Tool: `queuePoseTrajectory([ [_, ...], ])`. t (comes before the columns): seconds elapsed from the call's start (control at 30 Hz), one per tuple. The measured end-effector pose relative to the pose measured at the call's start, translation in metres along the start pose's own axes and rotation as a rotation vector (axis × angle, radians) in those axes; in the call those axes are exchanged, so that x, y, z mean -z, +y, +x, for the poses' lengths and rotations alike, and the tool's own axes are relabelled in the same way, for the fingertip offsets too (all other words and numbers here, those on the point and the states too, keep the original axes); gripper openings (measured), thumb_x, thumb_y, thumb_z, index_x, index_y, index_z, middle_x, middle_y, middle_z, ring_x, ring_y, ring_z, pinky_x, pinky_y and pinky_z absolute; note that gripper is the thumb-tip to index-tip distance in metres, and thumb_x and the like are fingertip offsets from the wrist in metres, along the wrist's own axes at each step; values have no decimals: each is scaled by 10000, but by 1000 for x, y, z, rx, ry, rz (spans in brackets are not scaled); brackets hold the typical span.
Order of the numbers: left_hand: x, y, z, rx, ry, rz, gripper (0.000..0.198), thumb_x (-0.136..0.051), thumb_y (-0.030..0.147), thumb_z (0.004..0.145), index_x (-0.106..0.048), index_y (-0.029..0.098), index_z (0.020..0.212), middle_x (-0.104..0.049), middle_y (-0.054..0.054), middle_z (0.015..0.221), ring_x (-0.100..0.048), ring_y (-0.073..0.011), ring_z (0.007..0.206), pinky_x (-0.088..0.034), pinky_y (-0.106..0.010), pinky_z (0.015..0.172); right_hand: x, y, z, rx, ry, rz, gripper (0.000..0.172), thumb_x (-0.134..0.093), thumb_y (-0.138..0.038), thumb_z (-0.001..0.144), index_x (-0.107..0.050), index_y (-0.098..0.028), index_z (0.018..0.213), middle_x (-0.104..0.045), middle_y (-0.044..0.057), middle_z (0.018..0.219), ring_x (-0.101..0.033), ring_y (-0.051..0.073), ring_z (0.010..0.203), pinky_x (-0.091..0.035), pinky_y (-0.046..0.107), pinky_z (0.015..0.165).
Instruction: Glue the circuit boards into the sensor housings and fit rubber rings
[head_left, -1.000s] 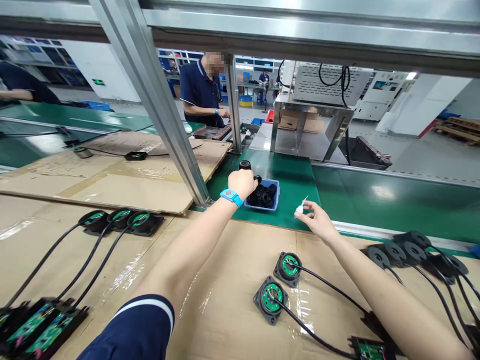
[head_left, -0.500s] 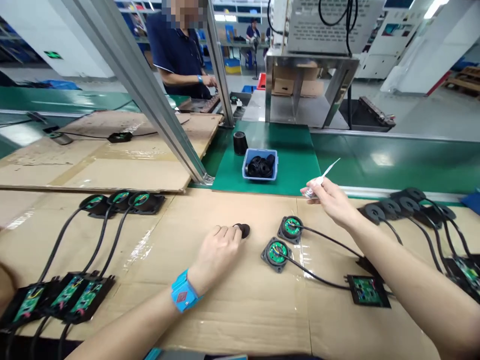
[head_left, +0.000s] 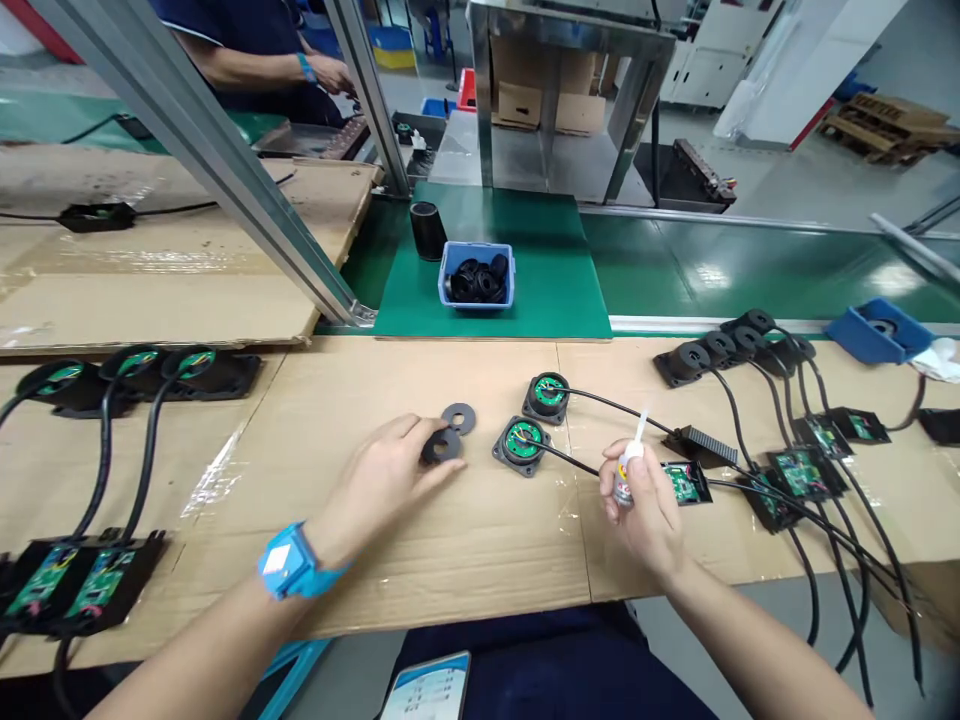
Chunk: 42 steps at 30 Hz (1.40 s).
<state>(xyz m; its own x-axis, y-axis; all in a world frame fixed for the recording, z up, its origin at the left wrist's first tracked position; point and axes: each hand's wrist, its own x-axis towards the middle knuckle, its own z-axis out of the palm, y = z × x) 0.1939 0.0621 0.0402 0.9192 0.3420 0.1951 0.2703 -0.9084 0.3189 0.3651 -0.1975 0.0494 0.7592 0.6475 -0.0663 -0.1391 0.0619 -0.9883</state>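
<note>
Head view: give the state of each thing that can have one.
Nozzle bottle: in right hand, nozzle up
Near black ring: in left hand
Far black ring: flat
Near round housing: open
Far round housing: open
Left circuit boxes: open
Blue tray: open, loaded
Black cylinder: upright
Blue bin: open

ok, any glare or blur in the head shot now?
Head view: glare on the clear tape at left, bright patches on the green conveyor at right; black rings at the left hand look fairly sharp; print on the white bottle is too small to read.
</note>
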Motion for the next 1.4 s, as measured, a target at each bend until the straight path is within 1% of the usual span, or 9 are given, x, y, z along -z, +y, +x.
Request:
queuePoseTrajectory([
  [0.1, -1, 15, -19, -1, 24, 15, 557, -636, 693, 847, -620, 186, 1077, -702, -88, 896, -700, -312, 854, -576, -452, 771, 5, 6, 18, 26, 27, -9, 370, -548, -606, 950, -550, -239, 999, -552, -42, 682, -426, 86, 466, -343, 220, 433],
  [0.2, -5, 29, -23, 20, 114, -165, 610, -660, 673, 845, -549, 182, 1189, -694, -114, 1053, -706, -298, 969, -593, -454, 838, 10, 7, 36, 40, 24, -11, 376, -571, -606, 937, -555, -237, 1005, -556, -46, 683, -413, 80, 454, -320, 216, 423],
  [0.37, -24, 49, 10, 10, 15, -477, 623, -695, 378, 893, -380, 199, 1400, -603, -163, 1381, -617, -285, 1278, -537, -481, 1044, 2, -3, 56, 41, 3, 25, 367, -554, -608, 940, -519, -250, 1016, -487, -81, 578, -317, 77, 430, -238, 208, 419],
  [0.6, -38, 67, 41, 36, -46, -581, 484, -757, 395, 856, -521, 222, 1242, -684, -108, 1240, -676, -280, 1128, -563, -480, 956, -35, -38, 72, -20, -8, 172, 454, -613, -653, 864, -354, -281, 841, -440, -113, 525, -222, 71, 392, -160, 215, 394],
  [0.73, -34, 73, 33, -60, 82, -525, 488, -744, 403, 870, -502, 203, 1243, -655, -135, 1245, -623, -304, 1228, -550, -493, 997, -28, -41, 73, -24, 20, 235, 413, -694, -612, 850, -461, -272, 884, -478, -102, 577, -243, 58, 410, -187, 221, 394],
  [0.9, -24, 76, 18, -158, 244, -348, 505, -770, 374, 854, -519, 144, 1227, -662, -133, 1107, -663, -271, 1080, -574, -430, 935, -16, -34, 70, -99, 67, 311, 406, -747, -583, 823, -518, -254, 884, -427, -111, 557, -218, 50, 427, -193, 202, 400],
  [1.1, -26, 71, 11, -162, 262, -384, 625, -805, 269, 823, -441, 174, 1322, -667, -105, 1122, -691, -244, 1028, -592, -389, 880, -39, -20, 42, -258, 122, 350, 425, -711, -589, 836, -456, -251, 804, -397, -123, 511, -187, 45, 397, -166, 180, 367],
  [1.3, -21, 72, 8, -244, 124, -331, 215, -719, 192, 889, -595, 237, 1059, -538, -124, 1303, -636, -272, 1170, -598, -389, 859, -48, -9, 45, -173, 149, 347, 412, -723, -588, 821, -484, -252, 812, -406, -121, 531, -228, 43, 415, -200, 159, 370],
  [1.4, -17, 75, 5, -314, 86, -285, 184, -719, 189, 889, -647, 239, 1051, -507, -128, 1334, -636, -272, 1156, -610, -375, 836, -45, -12, 52, -141, 129, 350, 390, -736, -569, 813, -495, -263, 845, -396, -126, 534, -235, 45, 418, -214, 154, 373],
])
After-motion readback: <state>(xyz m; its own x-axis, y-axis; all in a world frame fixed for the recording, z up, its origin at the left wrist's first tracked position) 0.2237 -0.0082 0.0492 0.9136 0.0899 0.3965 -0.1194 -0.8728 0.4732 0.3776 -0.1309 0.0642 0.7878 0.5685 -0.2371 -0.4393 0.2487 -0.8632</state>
